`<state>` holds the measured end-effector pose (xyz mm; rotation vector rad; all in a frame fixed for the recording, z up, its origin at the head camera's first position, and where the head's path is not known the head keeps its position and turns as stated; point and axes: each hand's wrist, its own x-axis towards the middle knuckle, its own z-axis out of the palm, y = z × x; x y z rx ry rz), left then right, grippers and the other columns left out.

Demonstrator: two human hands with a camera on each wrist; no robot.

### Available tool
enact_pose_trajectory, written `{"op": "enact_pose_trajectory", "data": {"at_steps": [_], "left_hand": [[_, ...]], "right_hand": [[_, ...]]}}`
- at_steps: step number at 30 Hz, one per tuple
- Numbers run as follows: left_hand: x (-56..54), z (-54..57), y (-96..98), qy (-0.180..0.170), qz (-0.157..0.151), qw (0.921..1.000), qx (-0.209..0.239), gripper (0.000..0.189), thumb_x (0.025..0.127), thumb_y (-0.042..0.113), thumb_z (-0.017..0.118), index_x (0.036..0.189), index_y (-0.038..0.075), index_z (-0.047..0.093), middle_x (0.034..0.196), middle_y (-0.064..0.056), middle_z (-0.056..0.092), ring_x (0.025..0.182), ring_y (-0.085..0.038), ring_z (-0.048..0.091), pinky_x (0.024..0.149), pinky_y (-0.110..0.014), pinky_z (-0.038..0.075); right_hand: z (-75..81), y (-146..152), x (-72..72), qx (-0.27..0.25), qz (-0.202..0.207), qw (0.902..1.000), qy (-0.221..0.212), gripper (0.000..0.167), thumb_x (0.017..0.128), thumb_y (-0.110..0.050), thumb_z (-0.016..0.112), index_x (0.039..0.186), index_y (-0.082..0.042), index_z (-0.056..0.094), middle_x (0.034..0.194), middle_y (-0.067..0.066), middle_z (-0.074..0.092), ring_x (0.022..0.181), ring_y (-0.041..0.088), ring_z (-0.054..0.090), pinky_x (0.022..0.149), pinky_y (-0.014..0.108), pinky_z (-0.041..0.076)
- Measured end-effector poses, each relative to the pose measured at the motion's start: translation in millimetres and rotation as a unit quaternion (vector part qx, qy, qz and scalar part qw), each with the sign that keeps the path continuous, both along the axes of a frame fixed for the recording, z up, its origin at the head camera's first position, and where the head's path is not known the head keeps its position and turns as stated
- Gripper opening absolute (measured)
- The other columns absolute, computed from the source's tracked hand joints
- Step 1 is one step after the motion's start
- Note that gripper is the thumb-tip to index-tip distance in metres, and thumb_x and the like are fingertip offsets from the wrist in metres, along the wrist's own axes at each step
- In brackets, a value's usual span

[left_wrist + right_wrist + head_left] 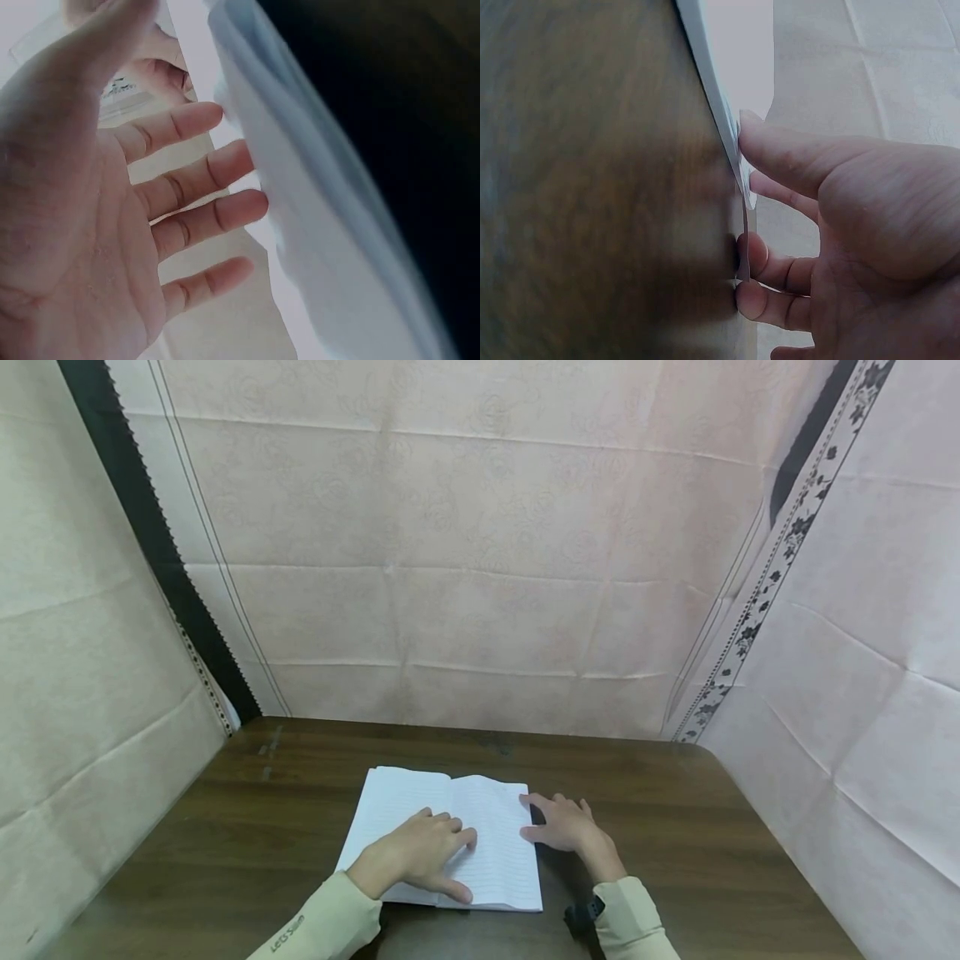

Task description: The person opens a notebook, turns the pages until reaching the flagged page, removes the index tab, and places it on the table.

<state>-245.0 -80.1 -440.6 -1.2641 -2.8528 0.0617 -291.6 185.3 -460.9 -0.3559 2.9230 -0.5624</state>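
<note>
An open notebook [495,860] with white lined pages lies on the brown table. My left hand [423,852] is over its lower middle, its fingers spread and reaching across the pages. In the left wrist view, the fingertips of this left hand [180,187] touch or nearly touch the paper [315,225]. At the notebook's right edge is my right hand [566,822], thumb and index finger apart. The right wrist view has the right hand [840,217] with its thumb against the page edge [716,97] and other fingertips low by the table.
The brown wooden table [247,843] has rounded far corners. Pale creased cloth [480,568] hangs behind it, with more cloth at the left and right sides. A dark band [157,535] runs down the left corner. A dark watch-like device [583,914] is on the right wrist.
</note>
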Motion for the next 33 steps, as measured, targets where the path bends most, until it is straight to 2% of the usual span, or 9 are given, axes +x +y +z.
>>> {"op": "enact_pose_trajectory", "data": {"at_steps": [5, 12, 18, 22, 28, 33], "left_hand": [[3.1, -4.1, 4.9, -0.002, 0.005, 1.0, 0.007, 0.071, 0.076, 0.083, 0.057, 0.116, 0.024, 0.061, 0.104, 0.006, 0.058, 0.094, -0.012, 0.055, 0.084, -0.038, 0.047], [4.3, -11.6, 8.8, 0.006, -0.015, 0.9998, 0.01, 0.074, 0.073, 0.085, 0.059, 0.118, 0.026, 0.056, 0.117, 0.005, 0.051, 0.1, -0.011, 0.051, 0.084, -0.035, 0.046], [3.9, -15.6, 11.7, 0.022, -0.024, 0.9995, -0.003, 0.075, 0.072, 0.084, 0.062, 0.12, 0.027, 0.053, 0.119, 0.005, 0.05, 0.103, -0.011, 0.05, 0.085, -0.033, 0.046], [4.3, -14.6, 13.1, 0.025, -0.027, 0.9993, -0.007, 0.08, 0.071, 0.081, 0.066, 0.127, 0.028, 0.05, 0.12, 0.005, 0.049, 0.103, -0.011, 0.05, 0.085, -0.031, 0.046], [4.1, -13.9, 14.1, 0.033, -0.034, 0.9988, -0.009, 0.095, 0.072, 0.079, 0.067, 0.149, 0.031, 0.04, 0.132, 0.002, 0.046, 0.109, -0.011, 0.05, 0.089, -0.03, 0.043], [4.8, -15.0, 14.3, 0.032, -0.052, 0.9981, 0.005, 0.086, 0.077, 0.073, 0.069, 0.149, 0.035, 0.042, 0.141, -0.001, 0.043, 0.118, -0.016, 0.049, 0.098, -0.035, 0.042]], "right_hand": [[-0.6, 0, -0.9, 0.003, -0.003, 1.0, -0.002, 0.061, 0.089, -0.04, 0.074, 0.145, -0.025, 0.054, 0.143, 0.019, 0.053, 0.137, 0.044, 0.041, 0.112, 0.07, 0.013], [3.0, -2, -0.2, 0.003, 0.002, 1.0, 0.0, 0.061, 0.089, -0.04, 0.074, 0.144, -0.023, 0.055, 0.141, 0.019, 0.054, 0.136, 0.044, 0.042, 0.111, 0.071, 0.014], [4.4, -2, 1.3, 0.011, 0.0, 0.9999, 0.005, 0.061, 0.088, -0.041, 0.074, 0.144, -0.025, 0.055, 0.142, 0.018, 0.054, 0.135, 0.043, 0.043, 0.111, 0.07, 0.015], [3.7, -2, 1.9, 0.012, -0.003, 0.9999, 0.01, 0.061, 0.088, -0.041, 0.075, 0.144, -0.025, 0.055, 0.141, 0.017, 0.055, 0.134, 0.043, 0.044, 0.111, 0.07, 0.015], [1.9, -3, 2.6, 0.007, -0.008, 0.9998, 0.015, 0.062, 0.088, -0.042, 0.075, 0.144, -0.025, 0.054, 0.141, 0.017, 0.055, 0.133, 0.042, 0.045, 0.111, 0.071, 0.014], [0.9, -4, 3.5, 0.012, -0.015, 0.9997, 0.017, 0.064, 0.087, -0.043, 0.075, 0.144, -0.024, 0.053, 0.14, 0.018, 0.055, 0.132, 0.043, 0.047, 0.11, 0.071, 0.014]]}}
